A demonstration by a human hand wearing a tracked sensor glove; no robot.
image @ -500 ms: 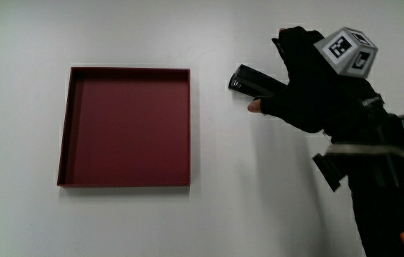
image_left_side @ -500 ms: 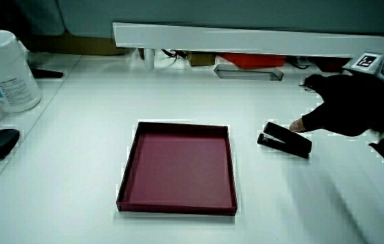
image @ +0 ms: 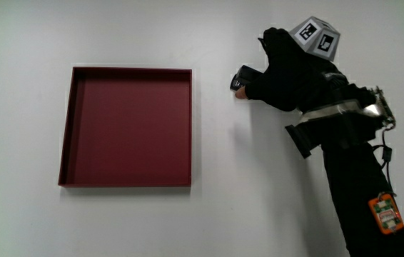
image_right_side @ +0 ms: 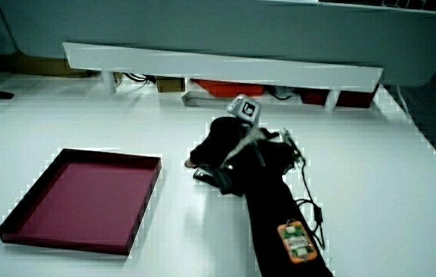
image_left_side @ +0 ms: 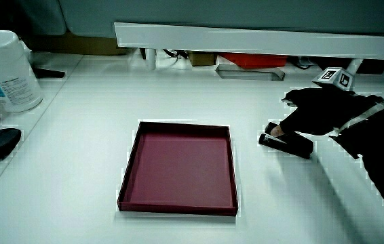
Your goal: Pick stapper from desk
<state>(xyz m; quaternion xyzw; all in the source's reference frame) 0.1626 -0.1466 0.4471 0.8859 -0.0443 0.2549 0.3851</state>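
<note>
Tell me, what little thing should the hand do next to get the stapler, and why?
Probably close its fingers around the stapler and lift it a little. The hand already lies over the stapler, which sits on the table beside the red tray, but I cannot tell whether the grip is closed yet.

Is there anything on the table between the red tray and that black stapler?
Nothing: in the main view only bare white table separates the red tray from the stapler, which the hand covers.
</note>
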